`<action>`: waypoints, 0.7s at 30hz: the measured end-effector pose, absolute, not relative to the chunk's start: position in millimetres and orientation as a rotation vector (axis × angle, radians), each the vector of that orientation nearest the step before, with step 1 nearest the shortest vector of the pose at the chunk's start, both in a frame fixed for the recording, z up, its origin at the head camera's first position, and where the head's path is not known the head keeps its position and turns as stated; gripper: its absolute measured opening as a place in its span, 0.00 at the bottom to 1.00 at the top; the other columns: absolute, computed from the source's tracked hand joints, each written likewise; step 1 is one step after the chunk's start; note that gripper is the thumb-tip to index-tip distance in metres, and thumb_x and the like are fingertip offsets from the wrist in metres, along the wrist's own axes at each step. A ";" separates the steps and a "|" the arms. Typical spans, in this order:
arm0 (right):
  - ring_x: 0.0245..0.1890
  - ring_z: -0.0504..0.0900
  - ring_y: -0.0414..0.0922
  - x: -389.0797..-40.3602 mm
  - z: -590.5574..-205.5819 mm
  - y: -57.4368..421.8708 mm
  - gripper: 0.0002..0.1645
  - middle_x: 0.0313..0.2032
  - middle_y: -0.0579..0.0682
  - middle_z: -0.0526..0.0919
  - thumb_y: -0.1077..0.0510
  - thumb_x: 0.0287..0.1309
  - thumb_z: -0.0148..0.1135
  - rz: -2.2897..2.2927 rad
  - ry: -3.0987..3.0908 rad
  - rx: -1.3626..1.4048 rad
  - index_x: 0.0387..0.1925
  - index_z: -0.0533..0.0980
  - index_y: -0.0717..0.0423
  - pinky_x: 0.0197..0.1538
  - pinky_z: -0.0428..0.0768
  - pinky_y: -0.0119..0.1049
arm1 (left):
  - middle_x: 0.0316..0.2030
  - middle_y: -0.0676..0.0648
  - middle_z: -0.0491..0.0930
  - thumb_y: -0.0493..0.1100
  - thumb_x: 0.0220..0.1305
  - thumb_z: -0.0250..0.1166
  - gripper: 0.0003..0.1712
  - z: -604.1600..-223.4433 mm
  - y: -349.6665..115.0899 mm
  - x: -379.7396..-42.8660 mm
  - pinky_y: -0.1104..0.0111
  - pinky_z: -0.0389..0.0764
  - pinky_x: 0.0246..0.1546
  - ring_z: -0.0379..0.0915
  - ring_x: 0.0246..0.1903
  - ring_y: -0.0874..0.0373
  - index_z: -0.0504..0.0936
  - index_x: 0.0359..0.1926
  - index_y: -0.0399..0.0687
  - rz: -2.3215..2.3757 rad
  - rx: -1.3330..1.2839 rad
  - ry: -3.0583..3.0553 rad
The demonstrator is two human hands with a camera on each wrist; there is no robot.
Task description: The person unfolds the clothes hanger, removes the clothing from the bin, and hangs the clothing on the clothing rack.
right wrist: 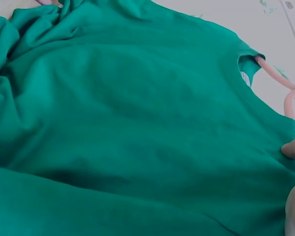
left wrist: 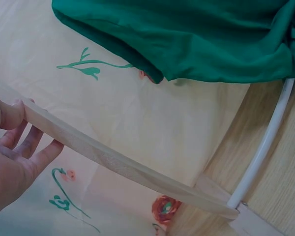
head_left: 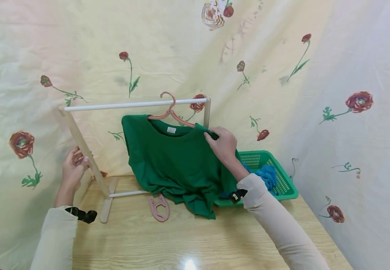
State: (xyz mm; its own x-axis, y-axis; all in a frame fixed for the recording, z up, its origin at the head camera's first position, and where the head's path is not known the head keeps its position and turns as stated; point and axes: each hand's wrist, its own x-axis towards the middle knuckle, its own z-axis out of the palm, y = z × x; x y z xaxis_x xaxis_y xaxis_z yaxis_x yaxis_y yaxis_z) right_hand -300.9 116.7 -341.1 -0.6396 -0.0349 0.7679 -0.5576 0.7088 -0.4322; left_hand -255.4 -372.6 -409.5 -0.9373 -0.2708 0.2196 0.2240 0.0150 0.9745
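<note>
A green T-shirt (head_left: 178,161) hangs on a pink hanger (head_left: 168,114), whose hook is over the white rail of a small clothes rack (head_left: 114,106). My right hand (head_left: 223,144) pinches the shirt's shoulder near the neckline, on the right; in the right wrist view its fingertip (right wrist: 294,149) presses the fabric by the collar. On the left, my left hand (head_left: 72,170) holds the rack's wooden post (head_left: 84,147), thumb on one side and fingers on the other, as the left wrist view shows. The shirt's lower part bunches in folds down to the table.
A second pink hanger (head_left: 160,210), folded, lies on the wooden table (head_left: 141,240), partly under the shirt's hem. At the right stands a green basket (head_left: 290,189) with blue cloth (head_left: 267,176) inside, partly behind my right arm. Flower-patterned cloth (head_left: 168,45) hangs behind the rack.
</note>
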 end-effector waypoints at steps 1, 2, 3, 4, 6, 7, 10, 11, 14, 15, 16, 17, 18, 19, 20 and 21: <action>0.35 0.87 0.54 -302.4 -340.9 117.9 0.09 0.36 0.58 0.90 0.57 0.63 0.71 0.872 -2.147 0.457 0.40 0.89 0.59 0.36 0.84 0.50 | 0.45 0.60 0.74 0.31 0.75 0.52 0.28 -409.4 -372.5 -255.4 0.84 0.82 0.39 0.76 0.43 0.74 0.67 0.71 0.55 -1.981 0.052 -1.959; 0.35 0.87 0.55 -303.9 -340.8 119.3 0.10 0.36 0.58 0.90 0.57 0.63 0.70 0.881 -2.157 0.463 0.41 0.89 0.59 0.36 0.85 0.50 | 0.45 0.60 0.74 0.31 0.76 0.52 0.28 -409.3 -372.5 -255.4 0.84 0.82 0.40 0.76 0.43 0.73 0.67 0.71 0.55 -1.984 0.054 -1.958; 0.36 0.87 0.55 -305.4 -340.6 120.7 0.10 0.37 0.58 0.90 0.57 0.63 0.71 0.891 -2.168 0.469 0.41 0.89 0.59 0.37 0.85 0.50 | 0.45 0.61 0.74 0.31 0.76 0.52 0.28 -409.0 -372.3 -255.3 0.84 0.82 0.40 0.76 0.43 0.74 0.67 0.71 0.55 -1.985 0.057 -1.957; 0.36 0.88 0.55 -307.0 -340.7 122.2 0.10 0.37 0.58 0.90 0.57 0.63 0.71 0.904 -2.179 0.477 0.41 0.89 0.59 0.38 0.85 0.50 | 0.45 0.61 0.74 0.31 0.76 0.52 0.28 -408.9 -372.3 -255.3 0.84 0.82 0.40 0.76 0.43 0.74 0.67 0.71 0.55 -1.992 0.059 -1.953; 0.38 0.88 0.55 -309.9 -340.8 124.8 0.11 0.38 0.59 0.90 0.57 0.63 0.71 0.929 -2.205 0.485 0.42 0.88 0.59 0.40 0.86 0.51 | 0.45 0.61 0.75 0.30 0.75 0.52 0.28 -408.9 -372.3 -255.4 0.84 0.82 0.39 0.76 0.43 0.73 0.68 0.70 0.55 -2.002 0.060 -1.941; 0.39 0.88 0.55 -311.6 -341.1 125.9 0.11 0.39 0.58 0.90 0.56 0.63 0.70 0.941 -2.217 0.489 0.42 0.88 0.59 0.42 0.86 0.51 | 0.45 0.61 0.75 0.30 0.75 0.52 0.28 -408.7 -372.2 -255.7 0.84 0.82 0.39 0.76 0.43 0.73 0.68 0.70 0.55 -2.002 0.065 -1.941; 0.41 0.88 0.55 -317.0 -341.6 127.8 0.12 0.41 0.59 0.90 0.56 0.63 0.70 0.980 -2.250 0.497 0.43 0.88 0.60 0.46 0.86 0.51 | 0.44 0.61 0.76 0.29 0.75 0.52 0.27 -408.8 -372.2 -256.2 0.84 0.83 0.39 0.77 0.43 0.73 0.69 0.69 0.56 -2.014 0.068 -1.924; 0.42 0.88 0.55 -318.1 -341.3 128.0 0.12 0.42 0.59 0.90 0.56 0.63 0.70 0.995 -2.260 0.498 0.44 0.88 0.60 0.47 0.86 0.52 | 0.44 0.61 0.76 0.29 0.75 0.52 0.27 -408.8 -372.1 -256.4 0.84 0.83 0.39 0.77 0.43 0.73 0.69 0.69 0.56 -2.014 0.072 -1.922; 0.45 0.88 0.56 -320.8 -340.1 127.9 0.14 0.44 0.60 0.90 0.56 0.63 0.70 1.035 -2.290 0.493 0.45 0.87 0.61 0.51 0.85 0.53 | 0.45 0.61 0.75 0.30 0.75 0.52 0.27 -408.4 -371.9 -256.3 0.84 0.82 0.39 0.76 0.43 0.73 0.69 0.69 0.57 -2.008 0.078 -1.932; 0.46 0.88 0.56 -321.3 -339.7 127.8 0.14 0.45 0.60 0.90 0.56 0.63 0.71 1.047 -2.302 0.488 0.46 0.87 0.61 0.52 0.85 0.53 | 0.45 0.61 0.75 0.30 0.75 0.52 0.27 -408.3 -371.8 -256.2 0.84 0.82 0.39 0.76 0.43 0.73 0.68 0.69 0.57 -2.001 0.077 -1.941; 0.47 0.88 0.56 -321.4 -339.3 127.6 0.15 0.45 0.60 0.90 0.56 0.63 0.71 1.059 -2.312 0.483 0.46 0.87 0.61 0.53 0.85 0.53 | 0.45 0.61 0.75 0.30 0.75 0.52 0.28 -408.0 -371.6 -256.1 0.84 0.82 0.39 0.76 0.43 0.73 0.68 0.70 0.56 -1.993 0.082 -1.952; 0.47 0.87 0.57 -321.3 -339.0 127.4 0.15 0.46 0.61 0.89 0.56 0.63 0.71 1.069 -2.323 0.479 0.47 0.87 0.61 0.53 0.85 0.54 | 0.45 0.61 0.74 0.31 0.76 0.52 0.28 -408.0 -371.7 -256.1 0.85 0.82 0.39 0.75 0.44 0.73 0.67 0.71 0.56 -1.991 0.083 -1.960; 0.48 0.87 0.57 -321.5 -339.1 127.3 0.16 0.46 0.61 0.89 0.56 0.63 0.71 1.077 -2.336 0.472 0.47 0.87 0.61 0.54 0.84 0.54 | 0.45 0.61 0.74 0.31 0.76 0.52 0.28 -408.0 -371.7 -256.2 0.85 0.82 0.39 0.75 0.44 0.73 0.66 0.72 0.56 -1.988 0.083 -1.968; 0.48 0.87 0.57 -321.7 -339.3 127.0 0.16 0.47 0.61 0.89 0.56 0.63 0.71 1.080 -2.351 0.465 0.48 0.87 0.61 0.55 0.84 0.53 | 0.46 0.61 0.74 0.31 0.76 0.52 0.29 -408.0 -371.8 -256.5 0.85 0.82 0.39 0.75 0.44 0.73 0.66 0.72 0.55 -1.985 0.087 -1.974; 0.49 0.87 0.57 -321.7 -339.5 126.9 0.16 0.47 0.60 0.89 0.55 0.63 0.71 1.081 -2.369 0.457 0.48 0.87 0.61 0.55 0.84 0.53 | 0.46 0.61 0.74 0.31 0.76 0.52 0.29 -408.2 -371.9 -256.9 0.85 0.82 0.39 0.75 0.44 0.73 0.65 0.73 0.55 -1.979 0.092 -1.983; 0.49 0.87 0.57 -321.7 -339.7 126.8 0.16 0.47 0.60 0.89 0.55 0.63 0.70 1.082 -2.386 0.450 0.48 0.87 0.61 0.56 0.84 0.53 | 0.46 0.61 0.73 0.31 0.76 0.52 0.29 -408.4 -371.9 -257.3 0.85 0.82 0.40 0.74 0.44 0.73 0.65 0.73 0.55 -1.968 0.099 -1.996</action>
State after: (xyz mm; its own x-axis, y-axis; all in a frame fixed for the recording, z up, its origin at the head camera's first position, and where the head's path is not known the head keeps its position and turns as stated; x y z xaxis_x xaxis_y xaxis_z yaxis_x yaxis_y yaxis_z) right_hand -321.7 126.8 -339.7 -0.8315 -0.0971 0.5470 -0.4755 0.6335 -0.6104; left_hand -257.3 -371.9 -408.4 -0.9412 -0.2812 0.1871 0.1831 0.0405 0.9823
